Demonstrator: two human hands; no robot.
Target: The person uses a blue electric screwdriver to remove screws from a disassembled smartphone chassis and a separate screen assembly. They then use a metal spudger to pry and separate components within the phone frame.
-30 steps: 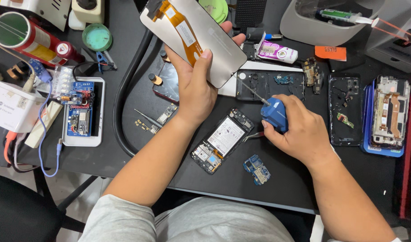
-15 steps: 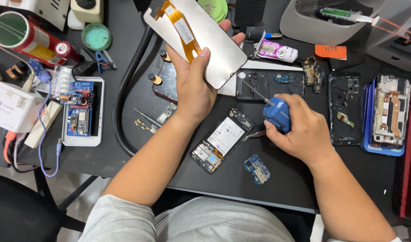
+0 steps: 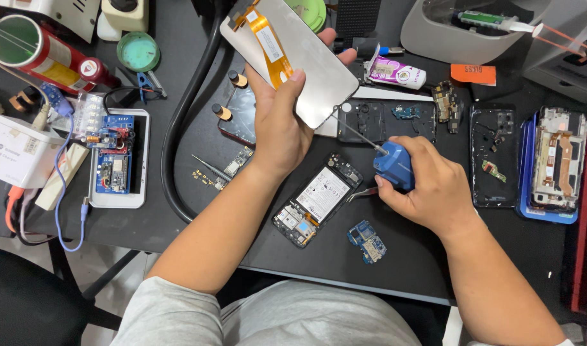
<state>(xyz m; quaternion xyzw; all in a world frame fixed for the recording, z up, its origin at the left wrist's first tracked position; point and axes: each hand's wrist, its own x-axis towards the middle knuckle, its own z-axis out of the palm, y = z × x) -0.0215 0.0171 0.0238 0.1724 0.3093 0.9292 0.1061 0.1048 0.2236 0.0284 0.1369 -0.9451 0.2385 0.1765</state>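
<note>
head view shows the left hand clamped on a raised phone screen panel while the right hand grips a blue screwdriver beside it; a slip could gouge the panel's orange flex cable.

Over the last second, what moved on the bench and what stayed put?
The left hand tipped the grey phone display panel with orange ribbon cable slightly rightward. The right hand kept gripping the blue-handled screwdriver, drifting a little. The opened phone with white battery stayed put.
</note>
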